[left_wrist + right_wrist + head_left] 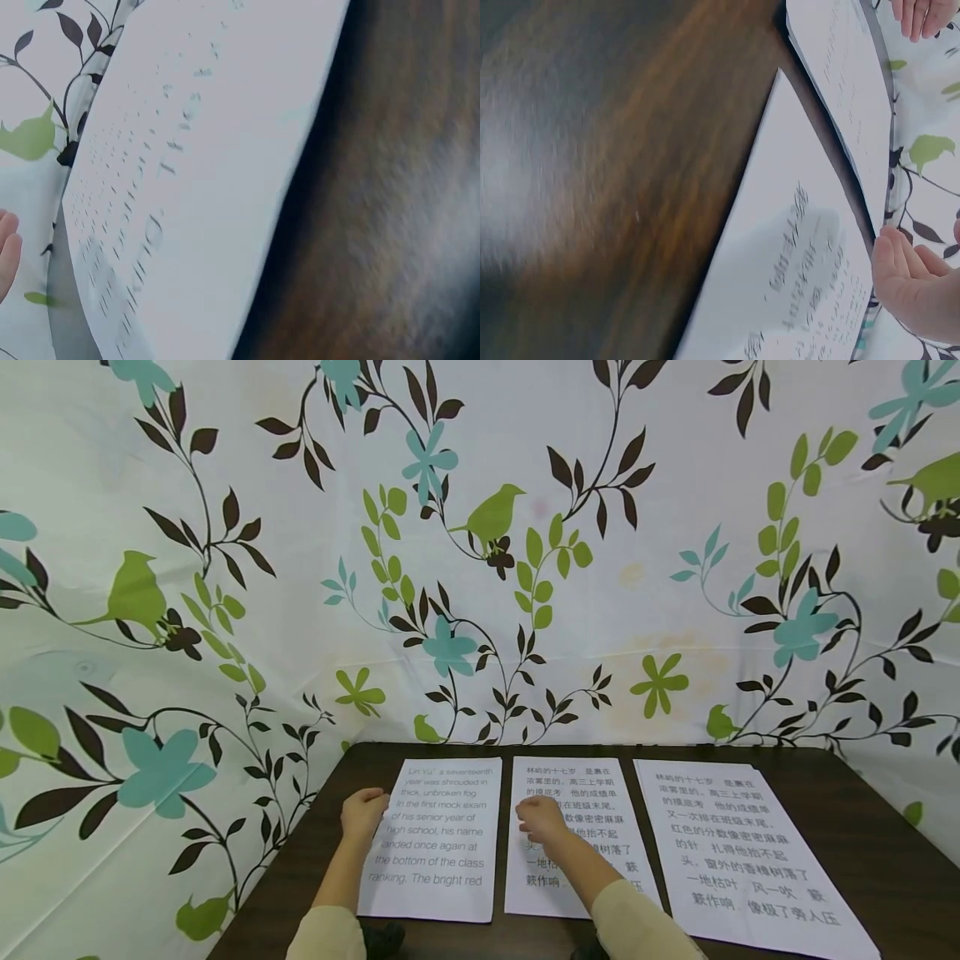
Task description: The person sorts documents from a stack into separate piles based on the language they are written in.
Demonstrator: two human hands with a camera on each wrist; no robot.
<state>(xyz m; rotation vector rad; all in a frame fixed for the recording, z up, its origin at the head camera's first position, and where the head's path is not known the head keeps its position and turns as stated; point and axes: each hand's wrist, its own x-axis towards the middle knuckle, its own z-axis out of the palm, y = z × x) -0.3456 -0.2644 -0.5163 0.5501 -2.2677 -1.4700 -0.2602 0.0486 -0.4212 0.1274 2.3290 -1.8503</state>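
A sheet printed in large English text lies at the left of the dark table. Beside it is a sheet with Chinese text. My left hand hovers at the English sheet's left edge; its fingertips show at the border of the left wrist view. Over the upper left part of the middle sheet is my right hand. The right wrist view shows this hand with loosely bent fingers, holding nothing. Higher in that view, the left hand has its fingers extended and nothing in them.
A stack of Chinese-text sheets lies at the right, its edges slightly offset. Narrow strips of the dark wooden table separate the papers. Behind the table hangs a white cloth patterned with leaves, flowers and birds.
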